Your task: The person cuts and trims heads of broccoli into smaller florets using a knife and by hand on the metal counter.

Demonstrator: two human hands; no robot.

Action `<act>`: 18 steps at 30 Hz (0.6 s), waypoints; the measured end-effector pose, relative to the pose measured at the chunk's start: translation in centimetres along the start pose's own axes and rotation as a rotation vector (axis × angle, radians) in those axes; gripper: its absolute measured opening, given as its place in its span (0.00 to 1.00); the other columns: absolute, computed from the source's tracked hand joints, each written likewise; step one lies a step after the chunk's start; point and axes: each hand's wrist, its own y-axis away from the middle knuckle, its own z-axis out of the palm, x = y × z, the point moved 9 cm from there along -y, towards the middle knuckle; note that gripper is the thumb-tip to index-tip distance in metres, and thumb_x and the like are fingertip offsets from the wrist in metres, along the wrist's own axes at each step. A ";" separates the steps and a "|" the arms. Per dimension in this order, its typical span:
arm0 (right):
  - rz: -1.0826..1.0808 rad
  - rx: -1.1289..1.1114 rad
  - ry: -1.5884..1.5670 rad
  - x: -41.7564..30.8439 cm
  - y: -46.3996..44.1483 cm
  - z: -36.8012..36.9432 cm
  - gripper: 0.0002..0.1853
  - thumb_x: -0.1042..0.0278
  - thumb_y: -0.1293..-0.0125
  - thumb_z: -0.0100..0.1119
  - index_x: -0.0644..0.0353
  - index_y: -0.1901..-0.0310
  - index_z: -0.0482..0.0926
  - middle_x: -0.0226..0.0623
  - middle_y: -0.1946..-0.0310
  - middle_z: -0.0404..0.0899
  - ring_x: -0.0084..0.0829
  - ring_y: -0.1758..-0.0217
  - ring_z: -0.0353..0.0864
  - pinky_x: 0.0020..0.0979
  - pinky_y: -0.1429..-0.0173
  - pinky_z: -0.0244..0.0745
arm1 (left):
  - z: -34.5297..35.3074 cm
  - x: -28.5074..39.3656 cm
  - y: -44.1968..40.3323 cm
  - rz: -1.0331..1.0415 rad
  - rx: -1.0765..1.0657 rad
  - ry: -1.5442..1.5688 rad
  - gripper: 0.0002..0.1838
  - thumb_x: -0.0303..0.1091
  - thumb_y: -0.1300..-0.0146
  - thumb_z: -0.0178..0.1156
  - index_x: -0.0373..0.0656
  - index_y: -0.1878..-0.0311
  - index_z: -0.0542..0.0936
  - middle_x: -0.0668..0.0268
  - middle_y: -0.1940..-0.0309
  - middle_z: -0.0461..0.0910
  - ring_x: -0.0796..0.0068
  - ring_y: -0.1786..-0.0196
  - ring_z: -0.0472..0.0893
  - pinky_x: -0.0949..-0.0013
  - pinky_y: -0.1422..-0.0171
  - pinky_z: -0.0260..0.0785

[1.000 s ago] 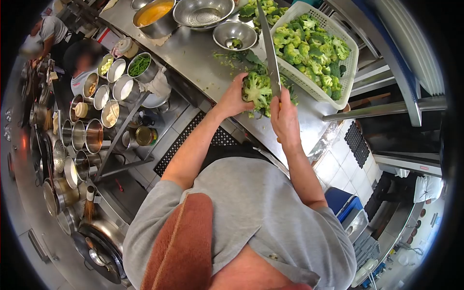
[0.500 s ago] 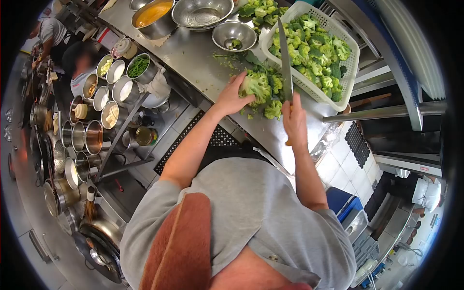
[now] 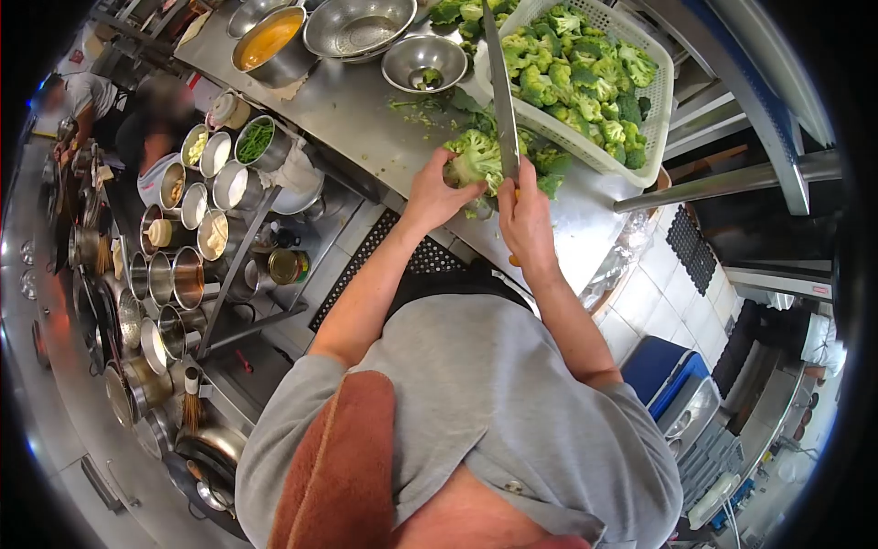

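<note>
My left hand (image 3: 437,190) is closed round the near side of a head of broccoli (image 3: 477,157) on the steel counter, thumb toward the stem. My right hand (image 3: 528,218) grips the handle of a long kitchen knife (image 3: 502,96), whose blade points away from me along the right side of the head. Whether the edge touches the broccoli I cannot tell. Beyond the blade lie more broccoli pieces and leaves (image 3: 551,166). A white perforated basket (image 3: 666,128) heaped with cut florets (image 3: 585,78) stands just behind, on the right.
On the steel counter (image 3: 352,119) stand a small steel bowl (image 3: 402,69), a larger perforated bowl (image 3: 357,27) and a pot of orange liquid (image 3: 271,44). Several ingredient pots, including green beans (image 3: 255,142), stand to the left. A metal rail (image 3: 722,190) is at the right. Two people work far left.
My right hand has moved left with the knife, bringing the blade beside the broccoli head. My left hand still holds the head. The camera view has shifted slightly.
</note>
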 end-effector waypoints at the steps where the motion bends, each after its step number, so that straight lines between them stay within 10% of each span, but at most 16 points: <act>1: -0.003 -0.003 -0.005 0.7 -0.2 0.6 0.23 0.77 0.30 0.50 0.63 0.34 0.64 0.65 0.68 0.79 0.65 0.65 0.80 0.58 0.62 0.71 | -0.2 0.0 0.0 -0.019 0.019 -0.015 0.37 0.49 0.52 0.77 0.37 0.44 0.74 0.51 0.59 0.85 0.57 0.57 0.86 0.62 0.51 0.77; 18: 0.055 0.073 0.271 5.3 -0.6 -4.3 0.23 0.74 0.27 0.48 0.60 0.31 0.64 0.58 0.76 0.75 0.57 0.74 0.77 0.49 0.69 0.68 | -0.9 1.9 -1.0 0.199 0.000 -0.242 0.35 0.36 0.46 0.72 0.40 0.36 0.72 0.48 0.43 0.77 0.57 0.41 0.80 0.60 0.37 0.72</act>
